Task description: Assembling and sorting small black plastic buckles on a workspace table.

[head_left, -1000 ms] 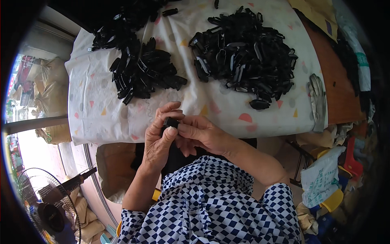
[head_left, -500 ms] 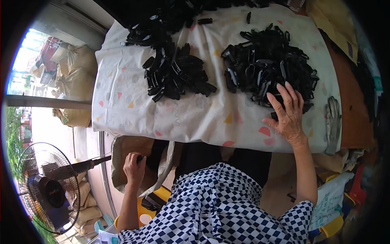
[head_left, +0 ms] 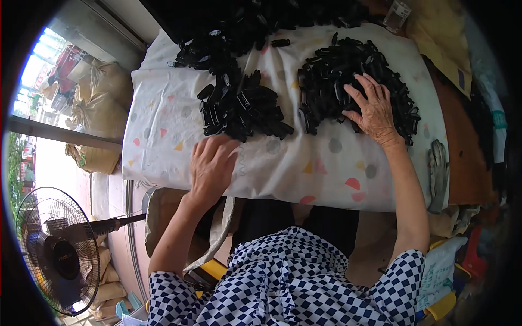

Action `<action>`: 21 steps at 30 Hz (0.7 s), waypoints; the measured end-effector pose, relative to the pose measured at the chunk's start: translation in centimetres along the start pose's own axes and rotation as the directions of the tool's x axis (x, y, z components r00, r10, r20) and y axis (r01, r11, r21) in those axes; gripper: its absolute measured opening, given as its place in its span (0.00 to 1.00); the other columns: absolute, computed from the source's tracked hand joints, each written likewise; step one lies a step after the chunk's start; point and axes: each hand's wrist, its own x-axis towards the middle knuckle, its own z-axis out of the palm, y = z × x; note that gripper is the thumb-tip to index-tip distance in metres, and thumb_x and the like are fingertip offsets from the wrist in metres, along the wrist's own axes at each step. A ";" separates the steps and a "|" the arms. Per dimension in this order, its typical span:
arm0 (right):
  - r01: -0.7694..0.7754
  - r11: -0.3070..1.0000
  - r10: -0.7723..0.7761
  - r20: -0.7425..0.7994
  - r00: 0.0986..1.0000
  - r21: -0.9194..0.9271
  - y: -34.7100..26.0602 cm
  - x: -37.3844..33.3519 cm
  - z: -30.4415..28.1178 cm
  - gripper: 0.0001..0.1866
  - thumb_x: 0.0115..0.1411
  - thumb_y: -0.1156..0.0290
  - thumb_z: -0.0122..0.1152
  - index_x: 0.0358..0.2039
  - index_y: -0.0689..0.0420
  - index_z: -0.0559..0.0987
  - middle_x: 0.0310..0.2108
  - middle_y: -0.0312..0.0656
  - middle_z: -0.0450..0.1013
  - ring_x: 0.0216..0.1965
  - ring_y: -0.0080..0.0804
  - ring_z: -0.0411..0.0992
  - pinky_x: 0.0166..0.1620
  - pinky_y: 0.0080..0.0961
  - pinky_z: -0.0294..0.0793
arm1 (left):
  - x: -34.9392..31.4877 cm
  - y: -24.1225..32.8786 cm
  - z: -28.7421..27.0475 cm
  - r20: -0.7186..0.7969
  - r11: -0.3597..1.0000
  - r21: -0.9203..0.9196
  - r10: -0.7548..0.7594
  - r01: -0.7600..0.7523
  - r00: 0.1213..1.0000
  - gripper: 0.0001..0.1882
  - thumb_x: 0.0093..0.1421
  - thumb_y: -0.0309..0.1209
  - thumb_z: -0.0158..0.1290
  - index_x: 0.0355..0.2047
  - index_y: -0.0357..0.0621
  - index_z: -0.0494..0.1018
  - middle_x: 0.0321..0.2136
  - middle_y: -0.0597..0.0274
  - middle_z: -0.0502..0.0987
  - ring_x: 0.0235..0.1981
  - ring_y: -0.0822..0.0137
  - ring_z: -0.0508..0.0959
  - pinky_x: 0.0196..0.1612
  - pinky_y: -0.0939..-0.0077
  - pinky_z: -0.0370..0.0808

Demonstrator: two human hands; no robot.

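Patterned cloth (head_left: 283, 169), right hand (head_left: 374, 111) splayed over a black pile (head_left: 323, 81); left hand (head_left: 213, 165) left of that pile, can't tell its grip!

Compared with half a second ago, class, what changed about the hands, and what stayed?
The left hand moved forward from the open sack to the near edge of the left pile of black parts; the black piece it held no longer shows. The right hand moved forward, deeper onto the right pile. The gray gloves and fan stayed.

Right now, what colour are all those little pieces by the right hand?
Black; the pieces show best in the head view.
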 end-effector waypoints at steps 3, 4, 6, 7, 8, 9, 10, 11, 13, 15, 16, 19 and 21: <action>-0.073 0.980 0.075 -0.007 0.997 0.185 -2.0 1.0 -1.3 0.24 0.50 0.59 0.68 0.46 0.52 0.74 0.54 0.42 0.62 0.57 0.43 0.61 0.56 0.42 0.61 | 4.6 -0.8 2.1 0.023 0.990 0.023 0.138 -0.138 0.990 0.13 0.51 0.24 0.54 0.39 0.45 0.74 0.38 0.62 0.72 0.42 0.60 0.71 0.47 0.66 0.65; -0.088 0.968 0.097 -0.027 0.995 0.236 -2.7 1.1 -1.5 0.23 0.50 0.61 0.68 0.45 0.53 0.74 0.52 0.41 0.64 0.54 0.41 0.63 0.54 0.40 0.62 | 5.8 -1.0 2.8 0.039 0.986 0.031 0.162 -0.163 0.986 0.13 0.51 0.24 0.53 0.39 0.45 0.74 0.38 0.63 0.71 0.43 0.61 0.71 0.47 0.66 0.64; -0.078 0.930 0.104 -0.052 0.993 0.359 -4.1 1.9 -1.7 0.17 0.51 0.69 0.64 0.43 0.54 0.75 0.42 0.36 0.69 0.45 0.35 0.68 0.49 0.34 0.64 | 7.3 -1.7 3.5 0.052 0.978 0.045 0.203 -0.206 0.978 0.14 0.50 0.24 0.52 0.39 0.46 0.75 0.36 0.64 0.71 0.43 0.62 0.70 0.47 0.68 0.63; -0.062 0.936 0.072 -0.014 0.997 0.347 -4.9 2.5 -1.5 0.15 0.52 0.72 0.62 0.42 0.53 0.75 0.40 0.35 0.69 0.43 0.34 0.68 0.48 0.34 0.64 | 7.7 -1.9 3.5 0.156 0.971 0.072 0.214 -0.227 0.964 0.14 0.49 0.24 0.54 0.39 0.47 0.75 0.37 0.64 0.71 0.44 0.63 0.69 0.48 0.68 0.63; -0.045 0.940 0.039 0.025 0.999 0.337 -5.8 3.1 -1.5 0.13 0.53 0.75 0.59 0.41 0.53 0.75 0.38 0.35 0.69 0.41 0.33 0.68 0.47 0.33 0.64 | 8.1 -2.2 3.4 0.260 0.963 0.096 0.219 -0.250 0.941 0.15 0.48 0.25 0.56 0.39 0.49 0.75 0.38 0.65 0.72 0.45 0.63 0.69 0.49 0.68 0.62; -0.010 0.938 -0.041 0.139 0.989 0.345 -6.6 3.8 -2.0 0.15 0.53 0.79 0.55 0.43 0.55 0.75 0.40 0.37 0.69 0.42 0.36 0.67 0.48 0.32 0.64 | 8.4 -2.1 3.1 0.260 0.964 0.098 0.216 -0.249 0.941 0.15 0.48 0.25 0.56 0.39 0.49 0.75 0.38 0.65 0.72 0.45 0.63 0.69 0.49 0.68 0.62; 0.065 0.947 -0.127 0.181 0.975 0.314 -7.0 4.1 -1.7 0.16 0.52 0.80 0.54 0.44 0.54 0.75 0.39 0.37 0.69 0.42 0.35 0.66 0.47 0.31 0.64 | 8.8 -1.8 2.8 0.354 0.959 0.134 0.188 -0.249 0.916 0.14 0.48 0.25 0.56 0.37 0.49 0.75 0.37 0.65 0.71 0.45 0.63 0.69 0.49 0.68 0.62; 0.142 0.948 -0.210 0.225 0.951 0.286 -7.3 4.2 -1.4 0.18 0.52 0.80 0.53 0.44 0.53 0.76 0.38 0.36 0.68 0.42 0.35 0.66 0.47 0.30 0.64 | 9.0 -1.6 2.7 0.444 0.953 0.170 0.153 -0.251 0.883 0.13 0.48 0.26 0.56 0.36 0.49 0.75 0.37 0.66 0.71 0.45 0.63 0.69 0.49 0.68 0.62; 0.199 0.962 -0.245 0.266 0.932 0.188 -7.6 4.3 -1.2 0.18 0.53 0.79 0.53 0.45 0.51 0.76 0.37 0.36 0.68 0.43 0.33 0.65 0.47 0.29 0.64 | 9.4 -1.8 3.1 0.391 0.937 0.165 0.223 -0.306 0.893 0.10 0.48 0.25 0.54 0.33 0.48 0.74 0.34 0.65 0.70 0.42 0.64 0.68 0.47 0.68 0.62; 0.176 0.980 -0.199 0.362 0.911 0.095 -7.6 4.8 -1.5 0.17 0.52 0.78 0.58 0.43 0.51 0.76 0.38 0.37 0.68 0.42 0.32 0.66 0.48 0.28 0.64 | 9.5 -2.0 3.4 0.335 0.918 0.160 0.295 -0.363 0.895 0.07 0.48 0.24 0.52 0.30 0.47 0.73 0.30 0.65 0.69 0.39 0.64 0.68 0.46 0.69 0.62; 0.176 0.980 -0.198 0.368 0.908 0.093 -7.5 5.0 -1.7 0.17 0.52 0.78 0.58 0.43 0.51 0.76 0.38 0.37 0.68 0.42 0.32 0.66 0.48 0.28 0.64 | 9.4 -2.3 3.5 0.271 0.932 0.111 0.305 -0.345 0.913 0.08 0.49 0.25 0.54 0.31 0.47 0.73 0.32 0.65 0.70 0.40 0.64 0.68 0.46 0.69 0.62; 0.066 0.968 -0.154 0.368 0.917 0.242 -7.1 4.9 -1.9 0.16 0.48 0.76 0.64 0.41 0.53 0.77 0.38 0.37 0.68 0.42 0.32 0.66 0.49 0.29 0.65 | 8.8 -1.8 3.7 0.148 0.969 -0.015 0.248 -0.248 0.957 0.10 0.50 0.28 0.57 0.34 0.47 0.74 0.36 0.66 0.72 0.42 0.63 0.69 0.47 0.69 0.63; 0.012 0.889 -0.089 0.147 0.985 0.458 -6.6 4.3 -1.6 0.16 0.46 0.77 0.68 0.38 0.56 0.77 0.38 0.36 0.69 0.40 0.32 0.68 0.47 0.28 0.68 | 8.4 -0.6 3.7 0.052 0.978 -0.148 0.153 -0.144 0.987 0.13 0.50 0.29 0.58 0.37 0.45 0.74 0.37 0.64 0.74 0.41 0.59 0.72 0.45 0.67 0.66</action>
